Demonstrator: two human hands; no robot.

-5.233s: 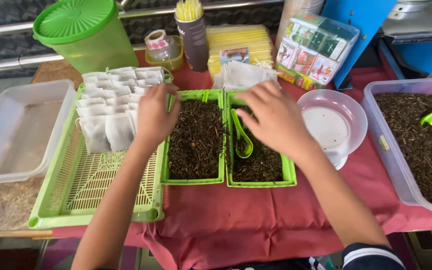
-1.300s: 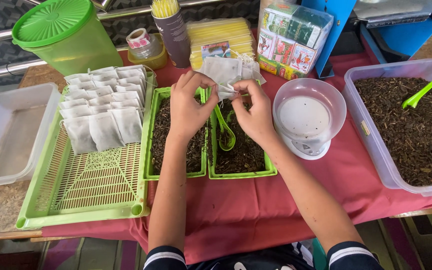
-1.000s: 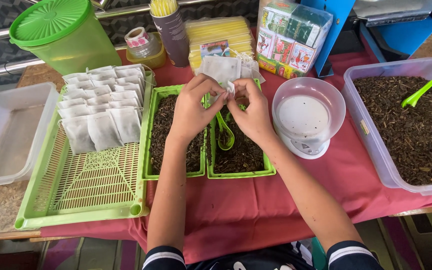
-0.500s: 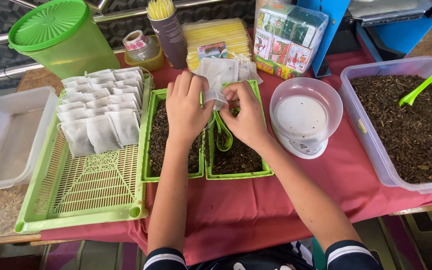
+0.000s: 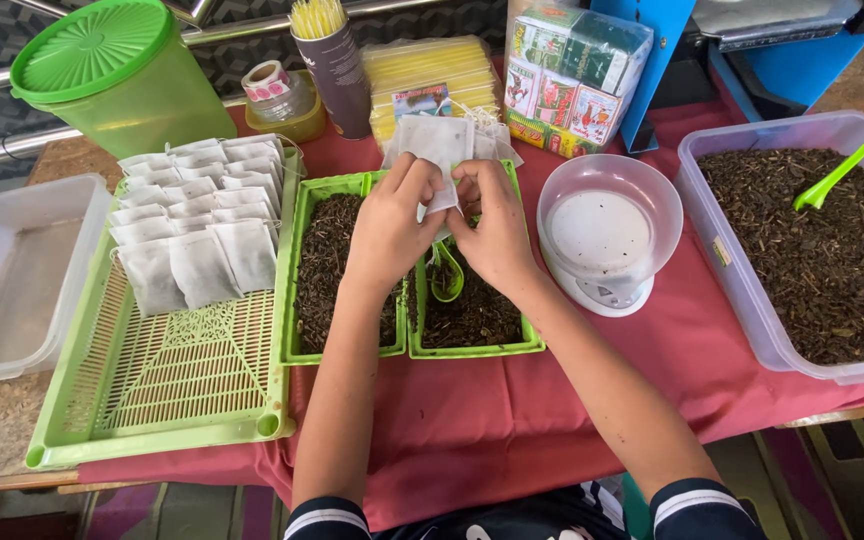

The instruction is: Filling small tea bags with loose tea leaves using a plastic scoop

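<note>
Left hand (image 5: 389, 222) and right hand (image 5: 493, 232) together above two small green trays (image 5: 472, 318) of dark loose tea, each grip pinching the same small white empty sachet (image 5: 439, 193) by its edges, fingers pressed onto the paper. More empty sachets in a pile (image 5: 439, 137) just behind the hands. Green scoop (image 5: 446, 280) lying in the right-hand tray, under the right hand. At the left, large green slotted tray (image 5: 167, 385) with rows of filled sachets (image 5: 202, 225). At the right, white kitchen scale (image 5: 604, 232), then clear tub of tea (image 5: 812, 250) on the red-clothed table (image 5: 472, 420)
</note>
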